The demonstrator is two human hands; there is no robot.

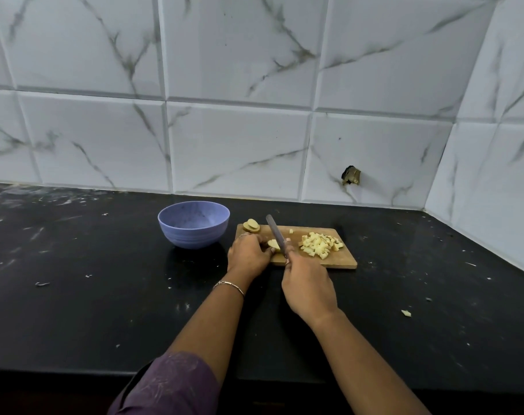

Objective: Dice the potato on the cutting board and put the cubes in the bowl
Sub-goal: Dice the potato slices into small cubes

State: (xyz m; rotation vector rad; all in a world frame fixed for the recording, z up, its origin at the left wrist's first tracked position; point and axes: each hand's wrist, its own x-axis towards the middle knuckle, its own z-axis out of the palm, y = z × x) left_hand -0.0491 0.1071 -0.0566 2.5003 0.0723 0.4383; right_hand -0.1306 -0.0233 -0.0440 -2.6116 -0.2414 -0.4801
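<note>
Head camera looks down on a black tabletop (90,280) marked with pale scratches and small crumbs. It stands in a corner of white tiled wall (239,139) with grey marble veins. One tile has a dark broken hole (351,176).

A wooden cutting board (341,260) lies on the tabletop near the wall, with its long axis from left to right. The left hand (248,256) rests on the left end of the board, and its fingers (265,245) are curled down on a pale potato piece (273,244) and hold it against the wood. The right hand (308,289) has its fingers closed around the handle of a knife (275,232). The blade points away from the person and a little to the left, and it lies just beside the held piece, on its right side. The tip reaches past the far edge of the board.

Two or three potato slices (251,226) with skin sit on the far left corner of the board. A heap of potato cubes (320,245) lies on the right half of the board, apart from the blade.

A blue bowl (192,235) stands upright on the tabletop just beside the left end of the board. One small pale scrap (406,313) lies on the tabletop, well apart to the right.

The left wrist carries a thin bracelet (228,285), one finger a ring (242,235), and the left arm a purple sleeve (171,384).
</note>
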